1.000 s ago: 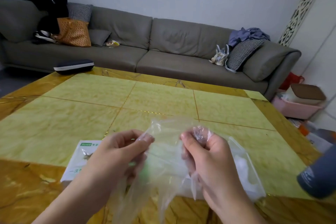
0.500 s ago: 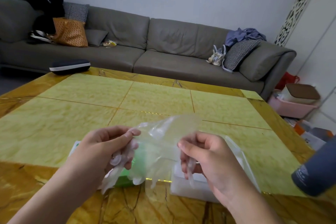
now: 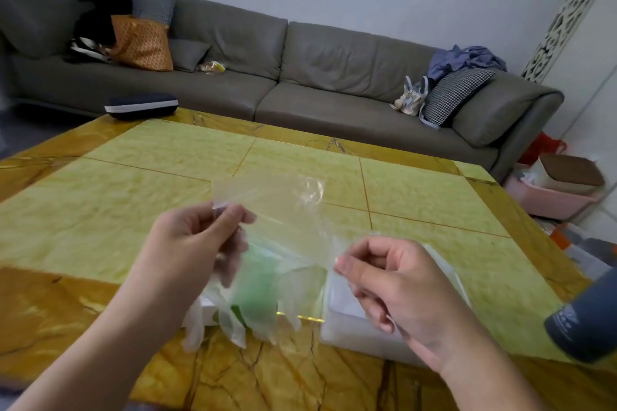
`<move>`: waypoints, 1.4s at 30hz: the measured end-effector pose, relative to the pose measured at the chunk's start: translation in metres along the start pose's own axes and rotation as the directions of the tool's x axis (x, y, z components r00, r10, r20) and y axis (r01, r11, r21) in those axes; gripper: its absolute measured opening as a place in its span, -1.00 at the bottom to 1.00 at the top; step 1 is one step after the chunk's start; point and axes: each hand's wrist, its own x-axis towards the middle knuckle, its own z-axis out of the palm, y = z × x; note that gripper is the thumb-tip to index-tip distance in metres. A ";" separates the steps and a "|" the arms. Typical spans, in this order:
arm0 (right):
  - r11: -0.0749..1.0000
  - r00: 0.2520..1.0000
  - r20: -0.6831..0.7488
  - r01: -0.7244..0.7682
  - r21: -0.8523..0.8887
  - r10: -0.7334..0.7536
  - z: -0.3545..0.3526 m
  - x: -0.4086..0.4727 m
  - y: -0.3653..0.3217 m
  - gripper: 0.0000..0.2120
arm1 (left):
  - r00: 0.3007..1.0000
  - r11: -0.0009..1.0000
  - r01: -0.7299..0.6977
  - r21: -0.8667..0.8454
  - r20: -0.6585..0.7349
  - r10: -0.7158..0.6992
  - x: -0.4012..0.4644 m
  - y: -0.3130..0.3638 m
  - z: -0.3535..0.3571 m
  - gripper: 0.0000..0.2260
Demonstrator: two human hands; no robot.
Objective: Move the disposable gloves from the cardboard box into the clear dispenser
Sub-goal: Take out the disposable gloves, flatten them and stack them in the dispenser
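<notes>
We stretch a clear glove (image 3: 283,237) above the table (image 3: 417,197); our left hand (image 3: 197,243) pinches one edge, our right hand (image 3: 397,280) the other; the dispenser (image 3: 350,330) sits below.

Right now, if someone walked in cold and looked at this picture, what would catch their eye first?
Probably the clear disposable glove stretched in mid-air between the left hand and the right hand, each pinching an edge above the near side of the yellow marble table. Just under it sit the green-and-white cardboard box and, to its right, the clear dispenser. Behind, a long grey sofa runs along the wall.
</notes>
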 end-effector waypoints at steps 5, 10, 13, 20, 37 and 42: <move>0.999 0.999 -0.001 0.045 -0.025 -0.045 -0.011 0.001 -0.002 -0.75 | 0.999 0.998 0.016 -0.055 -0.030 -0.017 0.004 -0.001 -0.004 -0.78; 0.975 0.992 -0.044 0.109 -0.195 -0.119 -0.020 0.002 -0.006 -0.73 | 0.999 0.999 0.020 -0.030 0.039 -0.019 0.000 0.001 -0.006 -0.80; 0.957 0.977 -0.068 0.180 -0.226 -0.200 -0.015 0.002 -0.007 -0.60 | 0.991 0.999 0.035 -0.001 0.132 -0.035 -0.006 0.003 0.002 -0.81; 0.982 0.987 -0.039 0.149 -0.112 -0.154 0.012 0.003 -0.009 -0.89 | 0.943 0.980 -0.038 0.198 0.331 -0.031 -0.015 -0.003 0.021 -0.77; 0.940 0.985 -0.082 0.120 -0.318 -0.154 0.000 0.000 -0.011 -0.80 | 0.927 0.971 0.015 0.237 0.360 -0.103 -0.012 0.004 0.014 -0.86; 0.973 0.979 -0.141 0.120 -0.195 -0.149 -0.009 0.002 -0.009 -0.75 | 0.968 0.987 0.063 0.149 0.230 -0.097 -0.003 0.011 -0.002 -0.82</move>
